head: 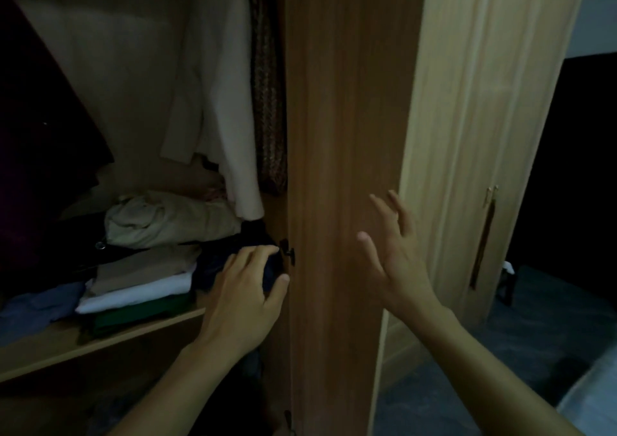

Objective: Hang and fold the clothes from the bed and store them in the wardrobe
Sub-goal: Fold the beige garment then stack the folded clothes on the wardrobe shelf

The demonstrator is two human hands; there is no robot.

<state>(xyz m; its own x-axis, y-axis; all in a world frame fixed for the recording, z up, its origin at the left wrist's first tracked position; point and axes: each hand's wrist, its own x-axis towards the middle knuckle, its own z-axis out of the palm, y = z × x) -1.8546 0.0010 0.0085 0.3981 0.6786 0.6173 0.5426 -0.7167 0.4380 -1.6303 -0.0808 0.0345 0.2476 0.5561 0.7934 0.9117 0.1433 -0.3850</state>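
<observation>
The left hand (248,288) curls its fingers and thumb round a dark folded garment (217,265) on the wardrobe shelf (110,338), just ahead of the palm, its long side running along the shelf beside the folded stack (140,285). The right hand (394,255), fingers spread and holding nothing, hovers before the open door (347,135), farther from the garment.

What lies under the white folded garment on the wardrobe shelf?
Under the white folded garment lies a dark green folded garment, resting on the shelf. Only its front edge shows; the rest is covered.
</observation>
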